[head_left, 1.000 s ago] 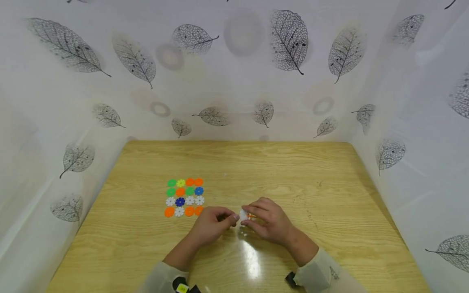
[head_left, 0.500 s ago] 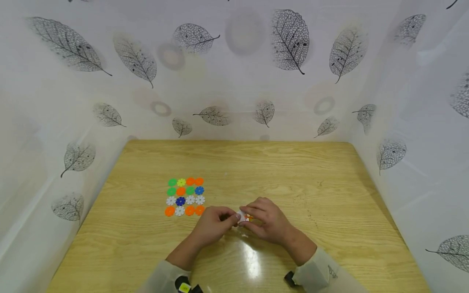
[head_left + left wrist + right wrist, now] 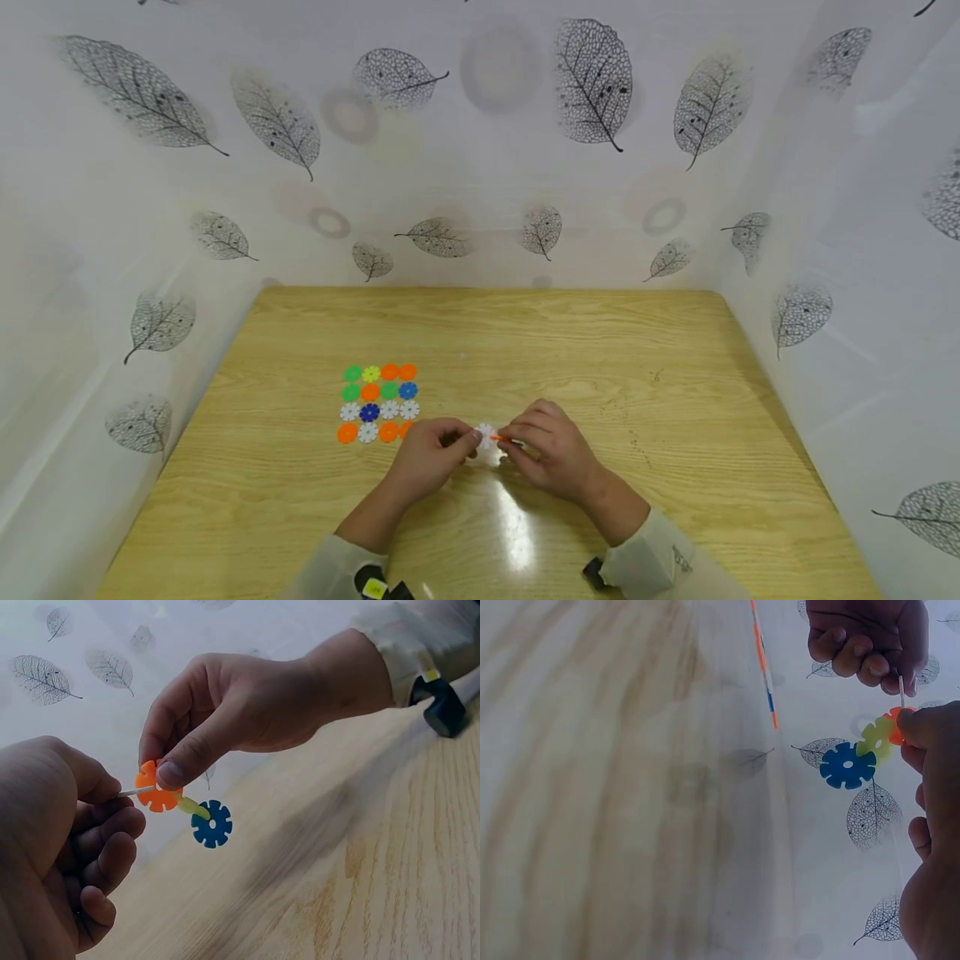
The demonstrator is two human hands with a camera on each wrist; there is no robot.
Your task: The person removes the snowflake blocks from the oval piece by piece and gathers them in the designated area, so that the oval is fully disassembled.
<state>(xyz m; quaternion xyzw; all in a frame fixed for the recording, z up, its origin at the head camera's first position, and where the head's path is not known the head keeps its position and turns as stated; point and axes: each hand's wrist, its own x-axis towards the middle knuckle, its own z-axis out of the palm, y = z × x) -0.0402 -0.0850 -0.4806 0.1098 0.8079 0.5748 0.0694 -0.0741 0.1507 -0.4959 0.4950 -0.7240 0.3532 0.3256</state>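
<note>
My left hand pinches a white notched disc between thumb and forefinger. In the left wrist view that disc shows edge-on, its far edge right at an orange notched disc. The thumb and fingers of my right hand pinch the orange disc. A yellow-green disc joins the orange one to a blue disc, making a short chain that hangs from the right fingertips. Both hands are close together above the table, and the right fingers hide part of the chain in the head view.
Left of my hands, several notched discs lie in rows on the wooden table, among them a dark blue disc and a green disc. A pale leaf-print sheet surrounds the table at the back and sides.
Earlier the right fingers held the white disc; the left fingers have since pinched it. It now faces up between the hands, the orange disc shows edge-on, and the left hand sits slightly further left.
</note>
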